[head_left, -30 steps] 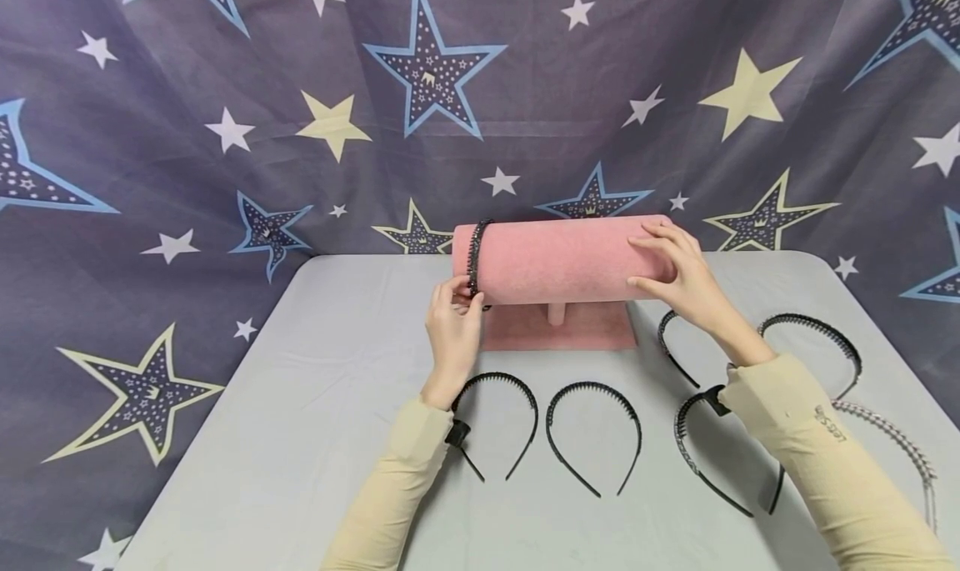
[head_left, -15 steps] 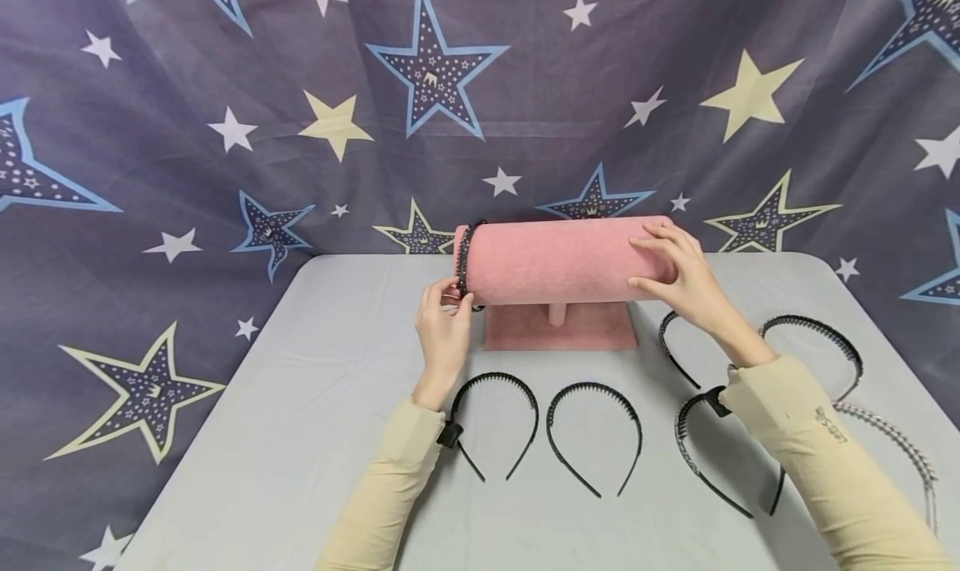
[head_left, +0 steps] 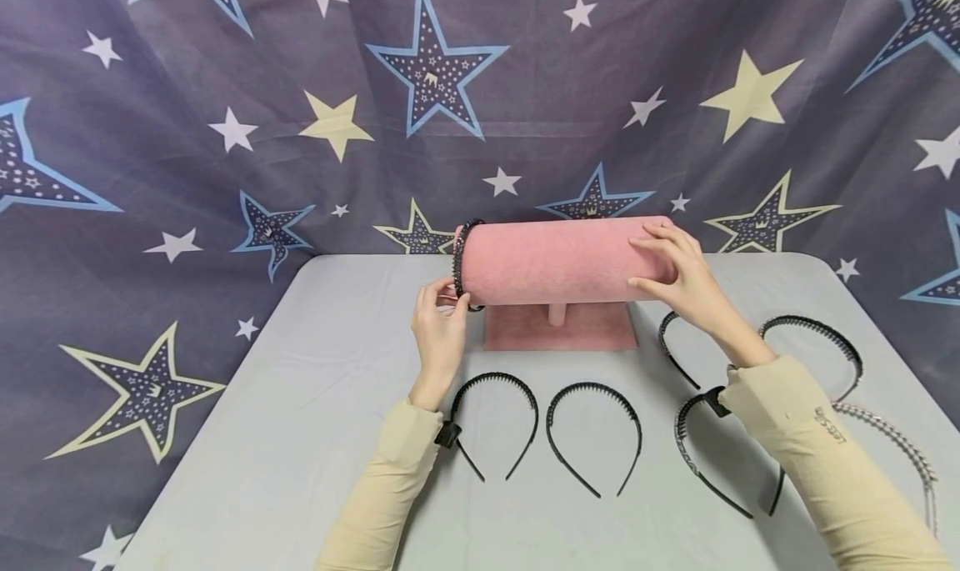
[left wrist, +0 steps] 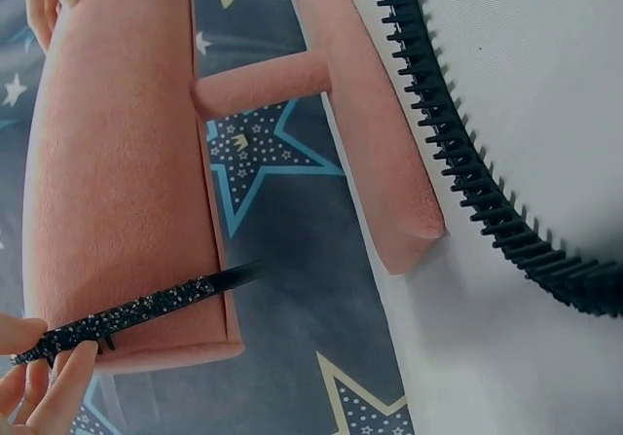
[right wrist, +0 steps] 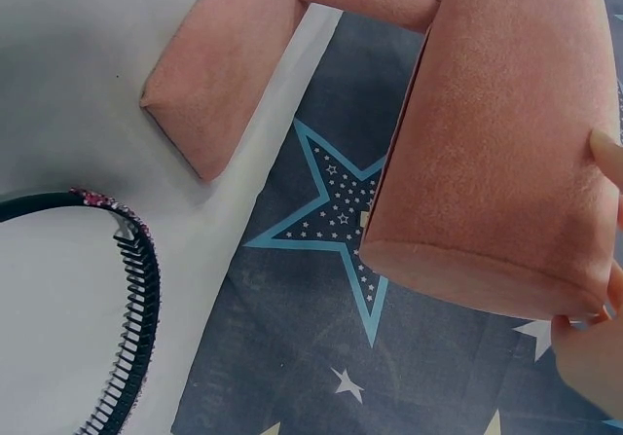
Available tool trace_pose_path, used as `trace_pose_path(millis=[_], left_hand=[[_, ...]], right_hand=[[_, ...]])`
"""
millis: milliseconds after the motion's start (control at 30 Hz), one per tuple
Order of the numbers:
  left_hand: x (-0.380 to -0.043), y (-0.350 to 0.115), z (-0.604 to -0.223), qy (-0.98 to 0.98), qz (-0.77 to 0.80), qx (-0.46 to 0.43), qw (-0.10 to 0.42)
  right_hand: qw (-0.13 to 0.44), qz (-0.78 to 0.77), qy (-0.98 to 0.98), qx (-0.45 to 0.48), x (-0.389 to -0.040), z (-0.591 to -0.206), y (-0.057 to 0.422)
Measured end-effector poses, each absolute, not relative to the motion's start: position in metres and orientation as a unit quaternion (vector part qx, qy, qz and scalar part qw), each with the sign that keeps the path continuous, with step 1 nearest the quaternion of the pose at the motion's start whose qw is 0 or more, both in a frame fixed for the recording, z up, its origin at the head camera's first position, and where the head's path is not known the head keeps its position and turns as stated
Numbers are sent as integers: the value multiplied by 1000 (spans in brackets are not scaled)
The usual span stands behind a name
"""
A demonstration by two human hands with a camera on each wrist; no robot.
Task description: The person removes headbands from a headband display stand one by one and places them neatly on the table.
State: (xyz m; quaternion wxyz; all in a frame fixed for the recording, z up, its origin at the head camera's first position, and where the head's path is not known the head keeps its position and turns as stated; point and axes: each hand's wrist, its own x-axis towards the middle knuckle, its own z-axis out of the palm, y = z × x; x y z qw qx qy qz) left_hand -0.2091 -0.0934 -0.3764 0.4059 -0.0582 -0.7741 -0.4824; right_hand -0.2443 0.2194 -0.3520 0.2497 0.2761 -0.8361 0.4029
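Note:
A pink plush headband stand, a horizontal roll on a short post and flat base, stands at the back of the table. Around its left end sits a black glittery headband. My left hand pinches the lower front part of that headband between thumb and fingers; the left wrist view shows the sparkling band across the roll under those fingertips. At the opposite end, my right hand grips the roll, thumb in front and fingers over the top. Only part of this hand shows at the edge of the right wrist view.
Two black toothed headbands lie in front of the stand, one near my left sleeve and another headband to its right. Several more, including a pale beaded headband, lie around my right forearm. A star-patterned curtain hangs behind.
My left hand has slid the glittery headband a little left along the roll, closer to its left end. The right hand keeps its place on the roll.

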Motion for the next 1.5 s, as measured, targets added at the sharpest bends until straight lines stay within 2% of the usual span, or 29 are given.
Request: trace_pose_path(millis=[833,1500], left_hand=[[-212,-141,-377,-782,-463,-12,417],[-213,-198,-375,-820,-425,-8,383]], right_hand=[[247,409,-835,273,-244,-351,219],[251,407,-834,277,-243,-350,218]])
